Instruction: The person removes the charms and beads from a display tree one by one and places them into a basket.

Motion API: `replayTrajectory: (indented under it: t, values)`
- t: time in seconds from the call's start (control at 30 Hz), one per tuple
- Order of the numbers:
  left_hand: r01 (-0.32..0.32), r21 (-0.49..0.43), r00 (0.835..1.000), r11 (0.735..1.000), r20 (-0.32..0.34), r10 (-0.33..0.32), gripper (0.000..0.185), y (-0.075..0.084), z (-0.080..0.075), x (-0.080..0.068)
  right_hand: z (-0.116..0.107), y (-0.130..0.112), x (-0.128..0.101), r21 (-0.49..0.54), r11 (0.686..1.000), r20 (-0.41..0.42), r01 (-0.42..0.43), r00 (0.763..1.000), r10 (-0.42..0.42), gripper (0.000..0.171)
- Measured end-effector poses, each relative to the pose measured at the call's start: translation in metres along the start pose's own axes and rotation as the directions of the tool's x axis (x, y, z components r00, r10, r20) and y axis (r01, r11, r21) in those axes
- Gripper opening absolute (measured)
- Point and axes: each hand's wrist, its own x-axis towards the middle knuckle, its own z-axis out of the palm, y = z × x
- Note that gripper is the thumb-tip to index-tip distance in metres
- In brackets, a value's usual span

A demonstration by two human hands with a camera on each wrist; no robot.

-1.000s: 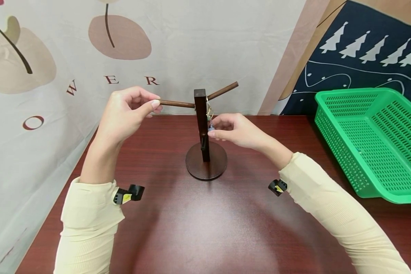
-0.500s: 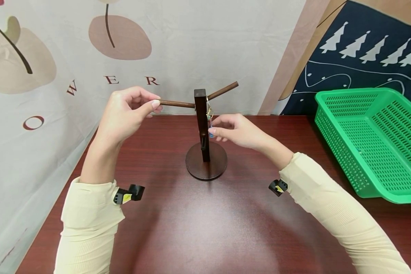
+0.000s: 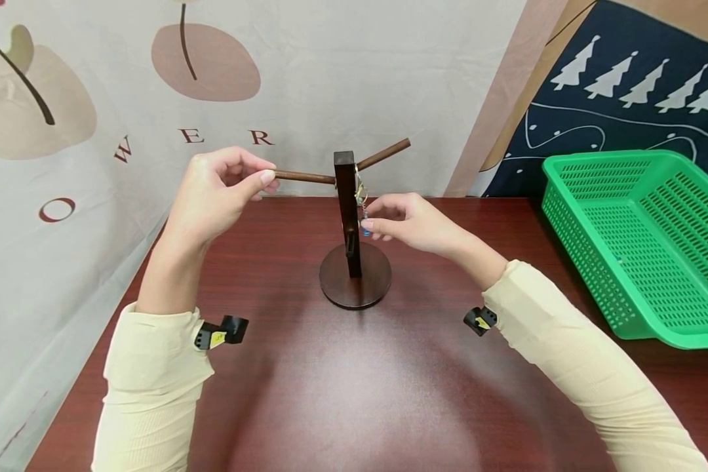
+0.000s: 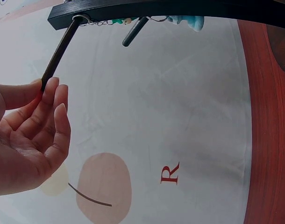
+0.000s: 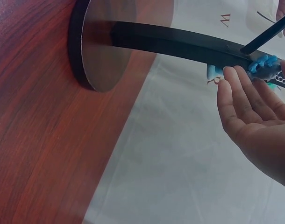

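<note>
A dark wooden stand (image 3: pixel 347 216) with a round base (image 3: pixel 355 285) stands mid-table. My left hand (image 3: pixel 265 181) pinches the tip of its left peg (image 3: pixel 303 176) between thumb and forefinger; the left wrist view shows the same pinch on the peg (image 4: pixel 58 51). A keychain (image 3: pixel 362 195) with a small blue charm (image 3: pixel 365 230) hangs from the right peg (image 3: pixel 383 154), close to the post. My right hand (image 3: pixel 370 219) hovers just right of the charm, fingers relaxed. In the right wrist view the fingers (image 5: pixel 245 93) lie straight, with the blue charm (image 5: pixel 261 63) just beyond them.
A green plastic basket (image 3: pixel 643 242) sits at the table's right edge. The dark red table (image 3: pixel 354 393) meets a printed cloth backdrop (image 3: pixel 94 98) at the back and left.
My right hand has drawn slightly back from the post, and the blue charm now shows hanging beside its fingertips. My left hand keeps its pinch on the peg.
</note>
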Motion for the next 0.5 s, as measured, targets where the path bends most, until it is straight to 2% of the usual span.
replayTrajectory:
  t: [0.5]
  values:
    - [0.007, 0.011, 1.000, 1.000, 0.000, -0.007, 0.007, -0.001, 0.000, 0.001, -0.011, -0.003, -0.009, -0.013, 0.999, -0.008, -0.047, 0.999, 0.046, 0.037]
